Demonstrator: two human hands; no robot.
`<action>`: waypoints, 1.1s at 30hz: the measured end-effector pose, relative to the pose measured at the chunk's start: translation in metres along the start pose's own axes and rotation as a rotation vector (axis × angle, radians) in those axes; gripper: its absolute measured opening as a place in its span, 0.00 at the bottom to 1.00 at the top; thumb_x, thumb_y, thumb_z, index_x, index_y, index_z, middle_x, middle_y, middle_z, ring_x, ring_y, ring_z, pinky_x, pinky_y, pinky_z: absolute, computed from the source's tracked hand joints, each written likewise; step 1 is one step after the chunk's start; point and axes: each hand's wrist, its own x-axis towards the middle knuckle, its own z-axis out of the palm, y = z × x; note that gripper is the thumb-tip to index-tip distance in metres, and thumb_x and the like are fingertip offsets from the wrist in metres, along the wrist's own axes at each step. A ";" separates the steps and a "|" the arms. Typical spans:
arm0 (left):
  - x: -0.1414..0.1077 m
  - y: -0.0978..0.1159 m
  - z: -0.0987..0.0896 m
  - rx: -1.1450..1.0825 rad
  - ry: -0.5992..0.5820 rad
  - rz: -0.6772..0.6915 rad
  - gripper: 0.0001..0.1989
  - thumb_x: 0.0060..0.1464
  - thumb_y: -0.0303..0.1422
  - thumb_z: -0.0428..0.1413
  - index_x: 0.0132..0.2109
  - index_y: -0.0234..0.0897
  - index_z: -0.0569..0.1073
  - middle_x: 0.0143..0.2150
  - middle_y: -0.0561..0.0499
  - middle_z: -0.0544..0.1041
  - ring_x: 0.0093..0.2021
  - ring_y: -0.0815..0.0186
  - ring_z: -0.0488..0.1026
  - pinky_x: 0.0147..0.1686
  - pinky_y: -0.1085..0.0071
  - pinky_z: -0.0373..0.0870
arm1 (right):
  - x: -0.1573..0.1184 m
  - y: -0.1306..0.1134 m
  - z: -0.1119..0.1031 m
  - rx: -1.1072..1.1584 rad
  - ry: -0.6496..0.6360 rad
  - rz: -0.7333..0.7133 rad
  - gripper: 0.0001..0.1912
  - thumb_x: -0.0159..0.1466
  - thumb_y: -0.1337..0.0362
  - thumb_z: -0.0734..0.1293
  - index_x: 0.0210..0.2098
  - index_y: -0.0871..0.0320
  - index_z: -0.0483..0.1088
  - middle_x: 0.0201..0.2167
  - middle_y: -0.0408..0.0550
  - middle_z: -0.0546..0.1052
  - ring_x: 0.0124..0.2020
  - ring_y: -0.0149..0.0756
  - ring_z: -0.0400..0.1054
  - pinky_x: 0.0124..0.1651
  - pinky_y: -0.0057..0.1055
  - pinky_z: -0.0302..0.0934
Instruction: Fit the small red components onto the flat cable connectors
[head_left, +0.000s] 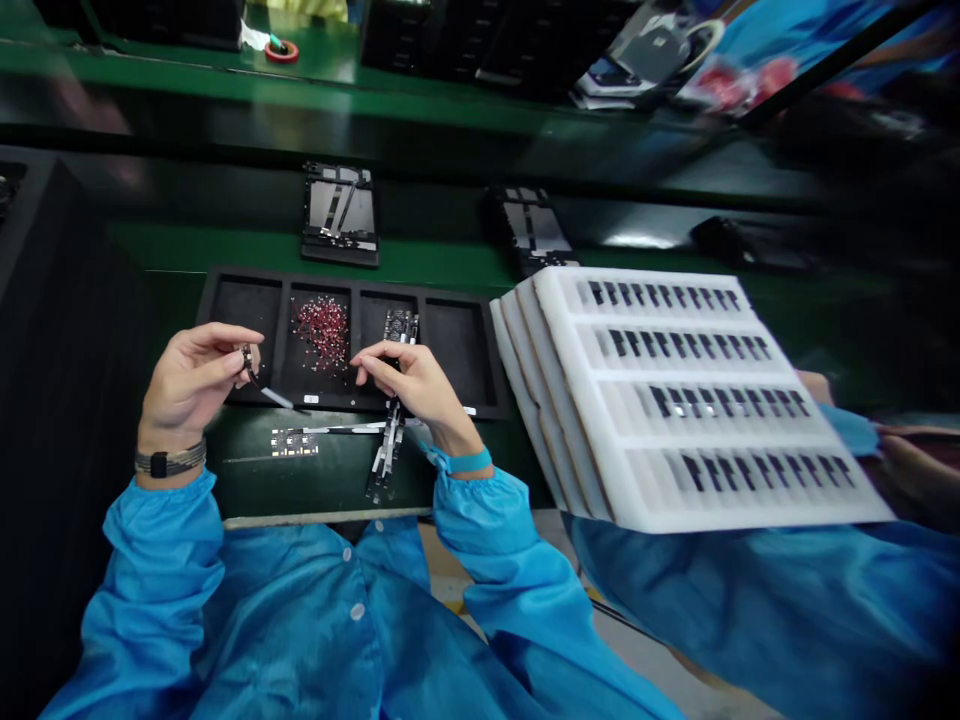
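Note:
My left hand (201,378) pinches the dark end of a thin flex cable (276,398), whose pale tail hangs down to the right. Over the black compartment tray (247,280), the thumb and index finger of my right hand (405,380) are pressed together; anything between them is too small to make out. Beside those fingertips, one compartment holds a heap of tiny red and silver parts (322,330). Behind my right hand, small circuit strips (401,325) lie in another compartment. More flex cables (386,450) and a small board strip (294,442) rest on the green table below the tray.
At the right, a co-worker's hand (814,385) is at a stack of white foam trays (622,480) slotted with dark strips. Black boxes of flat parts (341,215) stand behind the tray. A tape roll (281,50) sits on the shelf. A dark case wall (67,400) rises at left.

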 end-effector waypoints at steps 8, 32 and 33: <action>0.004 -0.014 0.031 0.219 -0.163 -0.250 0.14 0.47 0.37 0.73 0.41 0.36 0.85 0.29 0.47 0.82 0.30 0.63 0.79 0.30 0.72 0.75 | -0.002 0.000 0.002 -0.007 -0.072 0.019 0.19 0.65 0.47 0.74 0.40 0.58 0.75 0.34 0.51 0.85 0.21 0.28 0.62 0.26 0.30 0.60; 0.010 -0.042 0.041 0.438 -0.307 -0.183 0.10 0.52 0.38 0.68 0.39 0.36 0.86 0.29 0.48 0.82 0.30 0.62 0.78 0.34 0.68 0.73 | -0.003 -0.004 0.007 -0.123 -0.321 0.027 0.14 0.66 0.54 0.72 0.35 0.59 0.78 0.32 0.48 0.85 0.21 0.28 0.64 0.25 0.26 0.60; 0.010 -0.042 0.041 0.443 -0.305 -0.178 0.10 0.52 0.37 0.68 0.39 0.36 0.86 0.29 0.48 0.82 0.30 0.63 0.77 0.33 0.69 0.72 | -0.003 -0.004 0.007 -0.117 -0.324 0.031 0.14 0.66 0.54 0.73 0.35 0.59 0.78 0.32 0.48 0.85 0.21 0.28 0.64 0.25 0.26 0.60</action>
